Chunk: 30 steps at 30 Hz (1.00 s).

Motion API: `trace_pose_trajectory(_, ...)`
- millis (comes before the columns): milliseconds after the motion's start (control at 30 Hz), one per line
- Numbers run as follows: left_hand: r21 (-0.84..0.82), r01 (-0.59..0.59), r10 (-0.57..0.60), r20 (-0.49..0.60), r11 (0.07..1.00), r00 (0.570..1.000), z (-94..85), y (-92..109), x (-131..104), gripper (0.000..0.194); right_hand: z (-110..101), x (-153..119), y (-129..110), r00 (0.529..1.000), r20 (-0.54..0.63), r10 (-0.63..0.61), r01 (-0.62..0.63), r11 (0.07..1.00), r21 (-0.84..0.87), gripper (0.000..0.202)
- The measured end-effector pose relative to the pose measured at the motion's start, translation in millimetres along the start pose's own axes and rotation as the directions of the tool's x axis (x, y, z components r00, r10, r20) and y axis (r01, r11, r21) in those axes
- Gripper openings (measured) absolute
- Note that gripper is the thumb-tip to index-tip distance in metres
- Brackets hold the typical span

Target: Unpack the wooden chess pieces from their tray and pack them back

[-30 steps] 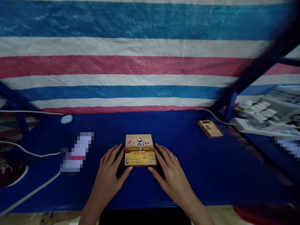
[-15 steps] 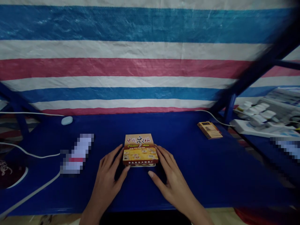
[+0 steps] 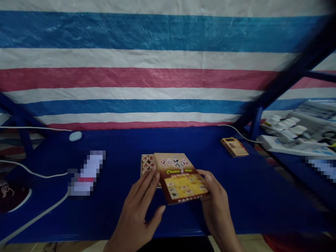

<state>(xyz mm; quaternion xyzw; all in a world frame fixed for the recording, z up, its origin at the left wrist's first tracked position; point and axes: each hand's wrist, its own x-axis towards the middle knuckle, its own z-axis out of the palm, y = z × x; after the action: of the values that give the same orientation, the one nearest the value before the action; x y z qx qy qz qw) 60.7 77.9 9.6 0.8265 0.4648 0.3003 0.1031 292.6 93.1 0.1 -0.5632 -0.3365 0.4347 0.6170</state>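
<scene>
The printed "Chinese chess" box lid is off its tray, raised and tilted above it. My right hand grips the lid's right side, thumb on top and fingers curled under. My left hand has its fingers stretched out along the lid's left edge, thumb apart; whether it touches the lid is hard to tell. Round wooden Chinese chess pieces with red characters show in the open tray on the blue surface. The lid and my left fingers hide most of the tray.
A small tan box lies at the back right. To the left are a blurred-out flat object, a white cable and a pale blue rounded case. A power strip with plugs is beyond the right frame post.
The lid has come up off the tray and moved right and toward me in my right hand. The chess pieces now show. My left hand has shifted right.
</scene>
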Motion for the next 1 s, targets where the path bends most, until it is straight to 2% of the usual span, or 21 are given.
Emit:
trace_pose_trajectory(133,0.033,-0.08,0.077,0.08,0.996,0.994,6.0,8,2,0.07,-19,9,-4,0.997,-0.074,0.032,-0.032,0.999,0.006,0.038)
trace_pose_trajectory(200,0.02,-0.049,0.048,0.032,0.999,0.998,7.0,3,3,0.066,-31,18,-6,0.991,-0.129,0.037,-0.036,0.999,0.009,0.048)
trace_pose_trajectory(300,-0.015,0.06,-0.061,-0.115,0.998,0.992,3.4,-17,1,0.059,-46,34,-5,0.972,-0.233,0.043,-0.034,0.999,0.039,0.058)
trace_pose_trajectory(400,-0.025,0.184,-0.186,-0.182,0.983,0.966,-1.8,-41,-4,0.052,-55,44,1,0.969,-0.248,-0.016,-0.005,0.997,-0.082,0.063)
trace_pose_trajectory(467,-0.007,0.259,-0.257,-0.167,0.966,0.952,-2.7,-54,-6,0.048,-57,46,6,0.984,-0.164,-0.077,0.036,0.97,-0.241,0.064)
trace_pose_trajectory(533,0.019,0.294,-0.289,-0.134,0.956,0.948,-1.0,-63,-8,0.045,-56,44,8,0.983,-0.067,-0.172,0.124,0.886,-0.447,0.061)
trace_pose_trajectory(600,0.05,0.28,-0.274,-0.102,0.959,0.956,2.1,-66,-8,0.044,-53,40,7,0.95,-0.007,-0.313,0.227,0.703,-0.674,0.058)
trace_pose_trajectory(667,0.092,0.247,-0.24,-0.079,0.965,0.968,5.0,-65,-7,0.045,-48,36,4,0.889,0.095,-0.448,0.325,0.471,-0.82,0.058)
trace_pose_trajectory(733,0.133,0.223,-0.217,-0.061,0.966,0.974,6.5,-63,-6,0.048,-42,34,2,0.827,0.262,-0.498,0.454,0.316,-0.833,0.058)
trace_pose_trajectory(833,0.163,0.196,-0.194,-0.03,0.967,0.981,6.3,-61,-5,0.052,-35,31,5,0.742,0.522,-0.42,0.636,0.198,-0.745,0.054)
trace_pose_trajectory(900,0.174,0.184,-0.184,-0.018,0.967,0.983,5.8,-61,-6,0.052,-33,31,9,0.705,0.617,-0.349,0.691,0.145,-0.708,0.053)
trace_pose_trajectory(1000,0.193,0.174,-0.174,-0.016,0.966,0.985,6.1,-62,-7,0.052,-33,31,12,0.682,0.656,-0.323,0.717,0.119,-0.687,0.053)
